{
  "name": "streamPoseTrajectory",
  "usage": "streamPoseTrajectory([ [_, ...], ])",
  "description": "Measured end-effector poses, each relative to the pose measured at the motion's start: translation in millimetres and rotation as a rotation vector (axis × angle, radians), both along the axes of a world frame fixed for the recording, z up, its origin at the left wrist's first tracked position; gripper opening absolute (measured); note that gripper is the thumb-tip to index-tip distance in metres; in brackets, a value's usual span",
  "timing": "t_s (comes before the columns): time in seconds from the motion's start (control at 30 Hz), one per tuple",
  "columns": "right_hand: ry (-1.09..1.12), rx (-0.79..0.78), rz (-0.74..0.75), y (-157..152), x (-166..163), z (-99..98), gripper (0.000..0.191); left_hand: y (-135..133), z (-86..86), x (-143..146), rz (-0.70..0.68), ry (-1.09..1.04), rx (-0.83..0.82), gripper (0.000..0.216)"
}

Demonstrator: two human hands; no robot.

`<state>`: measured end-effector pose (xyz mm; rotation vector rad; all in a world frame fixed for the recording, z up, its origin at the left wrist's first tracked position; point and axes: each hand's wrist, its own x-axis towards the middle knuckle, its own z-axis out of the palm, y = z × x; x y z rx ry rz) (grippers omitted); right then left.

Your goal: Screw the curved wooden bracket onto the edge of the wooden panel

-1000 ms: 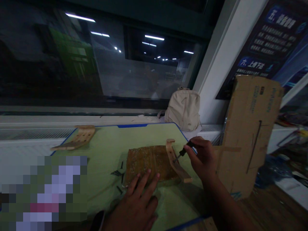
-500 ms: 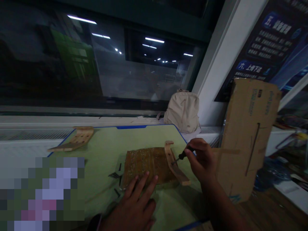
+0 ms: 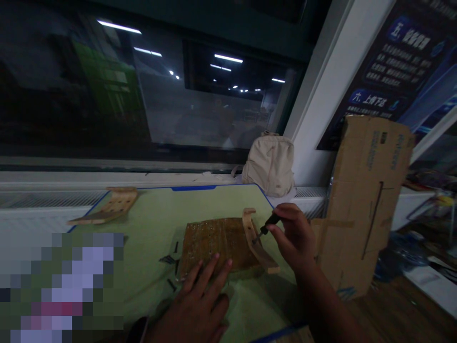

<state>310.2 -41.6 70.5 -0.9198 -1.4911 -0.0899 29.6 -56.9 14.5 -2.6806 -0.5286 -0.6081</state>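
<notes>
My right hand (image 3: 294, 233) grips a screwdriver (image 3: 270, 223) with a dark handle. Its tip meets a curved wooden piece (image 3: 262, 255) at one of the holes. That piece stands along the right edge of a brown, shiny wooden board (image 3: 217, 240), which lies on the table. With fingers spread, my left hand (image 3: 203, 295) rests on the board's near edge. Just left of the board lie several dark screws (image 3: 167, 259). Another curved wooden piece with several holes (image 3: 119, 200) sits at the table's far left corner.
The light green tabletop (image 3: 153, 209) has a blue edge. Behind it stand a beige backpack (image 3: 269, 162) and a window. A tall flat cardboard box (image 3: 371, 190) leans at the right, near my right arm. A blurred patch covers the lower left.
The view has shifted very slightly. My right hand has turned a little on the screwdriver, whose tip stays at the curved piece. My left hand keeps its place on the board.
</notes>
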Motion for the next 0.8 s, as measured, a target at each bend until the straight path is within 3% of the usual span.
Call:
streamPoseTrajectory([
  [0.17, 0.032, -0.072, 0.193, -4, -12, 7.0, 0.023, -2, 0.6, -1, 0.006, 0.0, -0.072, 0.025],
  [0.3, 0.132, -0.019, 0.032, 1, -7, 4.5, 0.017, -3, 1.9, -1, 0.011, 0.001, -0.098, 0.022],
  [0.4, 0.083, 0.032, -0.056, 3, -1, 3.2, 0.017, -2, 1.3, -1, -0.014, -0.02, -0.066, 0.019],
  [0.5, 0.059, 0.037, 0.092, -1, -4, 6.2, 0.01, -1, -0.2, -1, -0.022, -0.023, -0.036, 0.02],
  [0.6, 0.099, -0.05, 0.292, -4, -11, 9.3, 0.016, 0, -0.1, -2, -0.02, -0.021, -0.021, 0.024],
  [0.67, 0.139, -0.093, 0.339, -3, -12, 9.3, 0.017, 0, 1.8, -3, -0.013, -0.019, -0.011, 0.025],
  [0.8, 0.214, -0.015, 0.154, 0, -6, 5.9, 0.02, -1, 5.6, -2, -0.004, -0.007, -0.016, 0.028],
])
